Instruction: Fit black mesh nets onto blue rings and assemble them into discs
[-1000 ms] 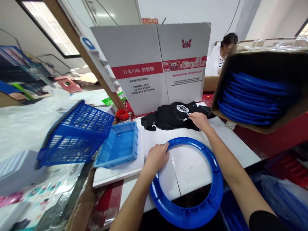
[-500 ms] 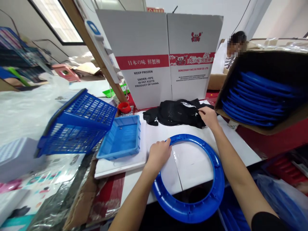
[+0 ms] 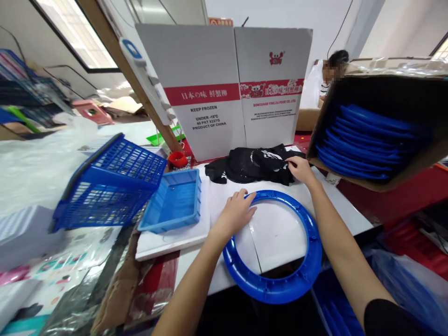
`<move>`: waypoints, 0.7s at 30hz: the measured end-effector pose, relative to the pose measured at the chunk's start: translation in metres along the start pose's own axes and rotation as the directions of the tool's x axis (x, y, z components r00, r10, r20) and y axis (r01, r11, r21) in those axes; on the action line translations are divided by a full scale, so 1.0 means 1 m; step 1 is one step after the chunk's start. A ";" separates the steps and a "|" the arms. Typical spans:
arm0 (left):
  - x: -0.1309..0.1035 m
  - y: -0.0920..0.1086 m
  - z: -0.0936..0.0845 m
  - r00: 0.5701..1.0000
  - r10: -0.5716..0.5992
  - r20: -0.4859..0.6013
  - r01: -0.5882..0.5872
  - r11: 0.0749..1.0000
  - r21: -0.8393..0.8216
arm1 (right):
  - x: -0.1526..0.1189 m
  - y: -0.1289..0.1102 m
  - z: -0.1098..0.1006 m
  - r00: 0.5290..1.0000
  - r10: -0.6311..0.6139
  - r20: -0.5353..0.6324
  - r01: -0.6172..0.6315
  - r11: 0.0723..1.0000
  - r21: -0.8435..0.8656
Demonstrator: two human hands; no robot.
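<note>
Two hands (image 3: pixel 238 212) (image 3: pixel 300 169), one ring (image 3: pixel 271 290), black cloth (image 3: pixel 241 165)

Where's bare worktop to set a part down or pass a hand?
Free: white worktop inside the blue ring's far part; strip between ring and black cloth; patch right of the right forearm. Crowded: the back, cloth before the grey carton; the left, blue tray and basket.

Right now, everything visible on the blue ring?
Blue ring: wide, glossy, looks like moulded plastic, open centre, small ribs and posts around its upward face. It lies roughly flat on the white work surface, near side jutting past the edge. The left hand touches and partly hides its upper-left rim; the right hand is off it, at the black fabric.
</note>
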State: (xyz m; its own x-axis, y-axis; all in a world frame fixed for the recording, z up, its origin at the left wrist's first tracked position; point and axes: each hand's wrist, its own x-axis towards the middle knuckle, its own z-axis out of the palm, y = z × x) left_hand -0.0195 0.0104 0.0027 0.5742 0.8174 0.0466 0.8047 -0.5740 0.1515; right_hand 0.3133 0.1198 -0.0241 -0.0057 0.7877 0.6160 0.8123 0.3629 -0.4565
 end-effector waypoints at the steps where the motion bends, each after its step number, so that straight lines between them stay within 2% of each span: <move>1: 0.011 0.000 0.000 1.000 0.029 -0.006 -0.029 0.999 -0.019 | -0.002 0.004 0.001 1.000 0.022 -0.002 -0.022 1.000 -0.011; 4: 0.054 0.006 0.000 0.988 0.136 0.069 -0.133 0.990 -0.051 | -0.007 0.010 0.006 0.997 0.054 -0.062 -0.055 0.998 -0.013; 6: 0.084 0.013 0.003 0.976 0.186 0.114 -0.181 0.982 -0.047 | -0.011 0.006 0.011 0.997 0.026 -0.067 -0.026 1.000 0.001; 10: 0.125 0.025 0.011 0.980 0.135 0.143 -0.124 0.989 -0.082 | -0.016 -0.009 0.024 0.991 -0.081 0.109 0.078 0.996 0.037; 12: 0.134 0.029 0.016 0.983 0.102 0.151 -0.090 0.992 -0.084 | -0.017 -0.011 0.029 0.983 -0.070 0.169 0.063 0.997 0.046; 14: 0.135 0.032 0.020 0.986 0.075 0.149 -0.064 0.995 -0.080 | -0.016 -0.010 0.030 0.988 -0.036 0.149 0.029 0.998 0.052; 18: 0.129 0.033 0.023 0.989 0.045 0.140 -0.035 0.997 -0.075 | -0.012 -0.009 0.027 0.999 0.033 0.014 -0.034 0.996 0.086; 21: 0.126 0.033 0.021 0.992 0.020 0.127 -0.011 0.998 -0.068 | -0.009 -0.009 0.023 0.989 0.103 -0.103 -0.092 0.990 0.108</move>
State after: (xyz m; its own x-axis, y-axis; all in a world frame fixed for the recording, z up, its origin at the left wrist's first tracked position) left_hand 0.0823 0.0939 -0.0069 0.6044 0.7930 -0.0766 0.7863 -0.5782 0.2178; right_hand 0.2922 0.1212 -0.0400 0.1379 0.7656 0.6284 0.7414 0.3409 -0.5780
